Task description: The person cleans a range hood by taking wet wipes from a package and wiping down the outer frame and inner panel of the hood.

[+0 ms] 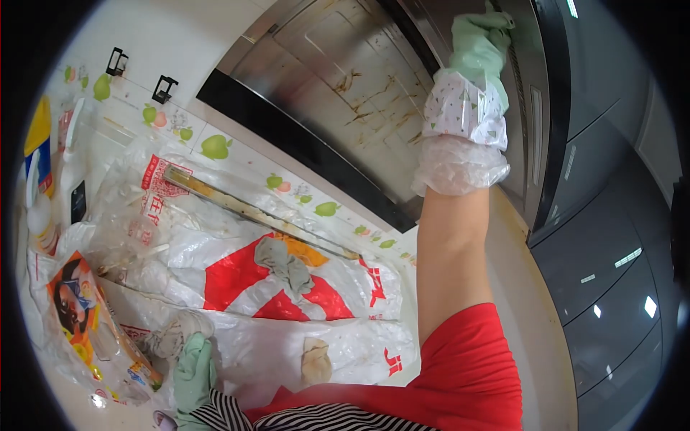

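My right hand, in a pale green rubber glove with a patterned plastic-cuffed sleeve cover, is raised against the range hood at the top. Its fingers are curled, and whatever they may hold is hidden. Brown grease streaks mark the hood's metal panel. Low at the left, my left hand, gloved in the same green, is closed on a crumpled grey-white rag. Another grey rag lies on the plastic sheeting over the counter.
A long greasy metal strip lies across the plastic. Near it are a beige cloth piece and an orange printed packet. Bottles stand at the far left. Black hooks are on the tiled wall, and dark glossy cabinets fill the right.
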Demonstrator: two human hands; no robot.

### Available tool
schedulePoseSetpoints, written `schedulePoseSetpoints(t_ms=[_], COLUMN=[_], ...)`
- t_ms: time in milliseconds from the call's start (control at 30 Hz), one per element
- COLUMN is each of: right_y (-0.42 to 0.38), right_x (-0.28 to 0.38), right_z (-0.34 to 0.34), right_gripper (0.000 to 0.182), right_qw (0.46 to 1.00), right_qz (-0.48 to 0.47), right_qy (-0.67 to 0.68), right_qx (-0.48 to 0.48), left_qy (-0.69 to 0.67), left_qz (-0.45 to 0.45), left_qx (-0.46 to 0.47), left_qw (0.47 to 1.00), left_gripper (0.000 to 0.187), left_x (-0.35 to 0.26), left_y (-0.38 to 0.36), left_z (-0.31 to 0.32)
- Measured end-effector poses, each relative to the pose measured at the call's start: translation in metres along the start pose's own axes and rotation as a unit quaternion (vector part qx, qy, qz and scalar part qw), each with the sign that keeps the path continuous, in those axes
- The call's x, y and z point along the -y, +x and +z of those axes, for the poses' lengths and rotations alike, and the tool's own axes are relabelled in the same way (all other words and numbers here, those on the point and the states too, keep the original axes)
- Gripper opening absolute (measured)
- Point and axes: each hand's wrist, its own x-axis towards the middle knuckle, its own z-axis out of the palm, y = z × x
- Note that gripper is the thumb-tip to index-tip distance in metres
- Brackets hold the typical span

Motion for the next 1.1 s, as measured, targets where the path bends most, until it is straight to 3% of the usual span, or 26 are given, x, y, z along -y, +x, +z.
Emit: schedulePoseSetpoints(t_ms=[67,133,300,400,533,700,800,933,1100], right_y=[-0.011,-0.026,-0.047,-0.043,-0.038,-0.115,-0.133,-0.080,-0.067], right_x=[0.022,0.038,0.029,-0.007,-0.050,-0.069,-0.045,-0.058,-0.065], right_z=[0.007,0.008,0.000,0.002,0.018,0.043,0.048,0.045,0.044], right_gripper=[0.018,0.020,0.014,0.012,0.012,0.013,0.020,0.020,0.019], right_qw=[0.991,0.981,0.999,0.994,0.994,0.995,0.998,0.993,0.997], right_qz=[-0.113,-0.155,0.026,0.058,0.041,-0.044,0.006,0.049,0.015], right_qy=[-0.014,-0.027,-0.025,0.082,0.064,0.066,0.037,0.045,0.052], right_qx=[-0.072,-0.113,0.012,0.052,0.079,0.058,0.053,0.098,0.061], left_qy=[-0.005,-0.011,-0.008,0.001,0.008,0.000,-0.003,-0.008,-0.021], left_qz=[-0.003,-0.005,-0.001,0.001,-0.004,-0.002,0.001,0.009,0.015], left_qx=[-0.005,-0.008,-0.005,-0.004,-0.014,-0.022,-0.026,-0.025,-0.024], left_qw=[1.000,1.000,1.000,1.000,1.000,1.000,1.000,1.000,0.999], left_gripper=[0.040,0.040,0.040,0.040,0.040,0.040,0.040,0.040,0.040], left_x=[0.001,0.003,0.004,0.003,0.003,0.004,0.006,0.006,0.009], left_y=[0.000,-0.001,0.003,0.006,0.005,0.000,-0.001,-0.003,-0.002], left_z=[0.000,-0.002,0.001,0.002,0.005,0.006,0.005,0.005,0.005])
